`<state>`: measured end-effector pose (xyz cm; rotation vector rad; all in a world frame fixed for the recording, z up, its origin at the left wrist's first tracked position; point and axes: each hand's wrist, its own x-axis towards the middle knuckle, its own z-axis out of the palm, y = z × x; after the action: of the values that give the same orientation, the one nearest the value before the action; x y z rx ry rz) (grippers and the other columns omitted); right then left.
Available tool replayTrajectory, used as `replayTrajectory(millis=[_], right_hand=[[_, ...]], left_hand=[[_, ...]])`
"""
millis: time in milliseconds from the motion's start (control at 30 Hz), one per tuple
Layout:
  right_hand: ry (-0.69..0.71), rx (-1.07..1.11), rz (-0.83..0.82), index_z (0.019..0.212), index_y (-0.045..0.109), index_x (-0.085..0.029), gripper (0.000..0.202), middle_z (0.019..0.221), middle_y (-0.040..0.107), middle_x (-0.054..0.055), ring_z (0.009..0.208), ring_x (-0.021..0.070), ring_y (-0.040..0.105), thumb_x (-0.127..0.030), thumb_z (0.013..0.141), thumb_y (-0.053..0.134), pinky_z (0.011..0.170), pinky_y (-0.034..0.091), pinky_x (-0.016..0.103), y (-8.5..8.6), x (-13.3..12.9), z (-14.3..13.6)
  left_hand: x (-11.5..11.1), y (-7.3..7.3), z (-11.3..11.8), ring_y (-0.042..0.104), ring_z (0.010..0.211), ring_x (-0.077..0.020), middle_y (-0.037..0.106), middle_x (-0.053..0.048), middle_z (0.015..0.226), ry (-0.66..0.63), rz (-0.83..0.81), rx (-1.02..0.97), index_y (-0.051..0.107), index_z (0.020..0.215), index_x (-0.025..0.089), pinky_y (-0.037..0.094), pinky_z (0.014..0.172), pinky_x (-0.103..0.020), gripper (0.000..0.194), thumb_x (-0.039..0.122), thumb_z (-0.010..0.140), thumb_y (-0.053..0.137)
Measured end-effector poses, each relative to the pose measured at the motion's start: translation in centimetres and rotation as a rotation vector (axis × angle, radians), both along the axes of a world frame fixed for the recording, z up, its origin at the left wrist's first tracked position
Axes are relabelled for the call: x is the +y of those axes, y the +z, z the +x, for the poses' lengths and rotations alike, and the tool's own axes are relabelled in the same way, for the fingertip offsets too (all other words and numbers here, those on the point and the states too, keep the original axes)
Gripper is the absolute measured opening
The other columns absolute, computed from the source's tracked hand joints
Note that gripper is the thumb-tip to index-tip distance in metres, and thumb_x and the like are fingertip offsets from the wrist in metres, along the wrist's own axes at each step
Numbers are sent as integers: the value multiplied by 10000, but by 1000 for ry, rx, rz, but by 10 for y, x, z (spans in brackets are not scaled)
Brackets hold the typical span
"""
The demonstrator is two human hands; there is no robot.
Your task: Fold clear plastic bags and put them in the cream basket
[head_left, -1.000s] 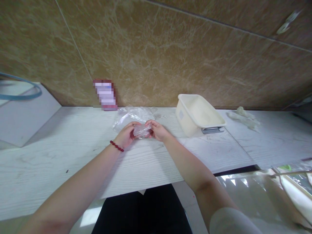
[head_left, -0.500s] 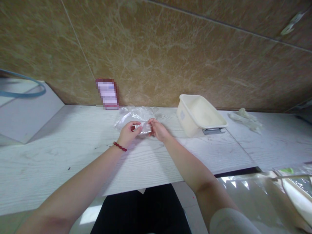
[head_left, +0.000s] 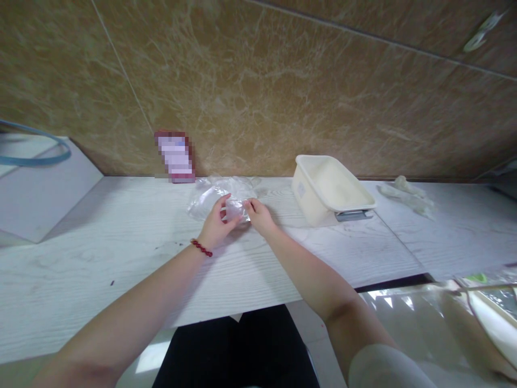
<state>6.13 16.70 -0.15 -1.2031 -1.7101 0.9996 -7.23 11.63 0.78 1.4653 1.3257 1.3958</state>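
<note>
A small shiny clear plastic packet (head_left: 234, 209) is between my two hands, just above the white wood-grain table. My right hand (head_left: 259, 216) pinches its right end with thumb and fingers. Around the left side, my left hand (head_left: 216, 225) curls loosely, with the thumb along the packet's lower edge and a gap between thumb and forefinger. Behind them lies a larger crumpled clear plastic bag (head_left: 205, 191), partly covered by my hands. Whether packet and bag are joined I cannot tell. A red bead bracelet (head_left: 201, 248) circles my left wrist.
A cream plastic bin (head_left: 313, 199) with a grey clip stands to the right. Beyond it lie crumpled whitish gloves or cloth (head_left: 407, 195). A blurred phone-like object (head_left: 176, 157) leans on the brown marbled wall (head_left: 258, 91). A white box (head_left: 48, 188) with a blue hoop (head_left: 36, 160) is at far left.
My left thumb and forefinger have spread further apart around the packet. My right hand has shifted slightly, and its thumb now presses on the packet's face. The bin and bag stay put.
</note>
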Motion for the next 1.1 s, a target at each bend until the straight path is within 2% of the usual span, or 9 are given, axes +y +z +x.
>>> replayTrajectory(millis=[67,200,267,400,500,633,800,933,1100], right_hand=[[16,2,42,733,480,-204,231,612,451,-42,577,95,418,-405,801,387,542,342,201,0,-1,-1],[73,17,79,722,476,-196,229,628,457,-40,592,93,413,-401,791,401,574,337,206,2,-5,-6],[90,39,73,721,472,-198,223,629,450,-41,594,93,412,-400,787,404,575,335,204,3,-8,-9],[46,103,37,713,473,-203,224,644,454,-41,629,96,433,-391,792,380,595,342,204,5,-11,-13],[-22,63,13,680,454,-204,260,622,439,-40,620,101,429,-406,805,349,579,332,206,6,-12,-14],[-119,-112,39,671,438,-203,294,603,432,-32,596,108,424,-389,845,292,554,310,211,9,-16,-15],[-104,-300,125,817,476,-198,257,629,486,-11,595,120,469,-353,879,280,544,293,212,17,-24,-13],[-111,-412,153,911,472,-190,261,653,529,13,604,138,507,-352,892,268,538,288,217,24,-28,-13],[-119,-468,164,921,464,-184,274,668,543,26,604,140,523,-353,901,250,531,279,214,27,-28,-12]], left_hand=[[1,-3,2,548,776,-139,541,-30,985,31,-65,-160,347,1243,275,465,660,-267,688,364,632,651],[3,-7,5,534,674,-151,566,-19,800,109,-193,-299,547,977,205,441,532,-257,411,522,723,486],[3,-6,5,515,630,-152,558,-14,716,152,-194,-220,577,820,186,409,495,-244,392,547,732,453],[0,2,4,448,536,-134,501,9,548,243,-70,137,559,653,189,338,500,-237,351,497,769,435],[-2,7,4,455,540,-135,511,14,549,235,-9,299,557,680,196,323,525,-237,310,443,798,411],[-3,6,6,482,554,-137,531,14,579,231,13,361,554,746,194,325,535,-233,287,426,809,397],[-3,5,8,493,548,-133,517,17,559,280,9,457,535,754,177,334,538,-233,321,434,827,356],[-4,8,10,493,521,-127,491,28,520,309,1,434,518,756,178,339,521,-229,333,445,834,334],[-8,11,11,454,417,-108,431,53,442,291,-32,355,456,704,190,332,471,-219,334,427,857,278]])
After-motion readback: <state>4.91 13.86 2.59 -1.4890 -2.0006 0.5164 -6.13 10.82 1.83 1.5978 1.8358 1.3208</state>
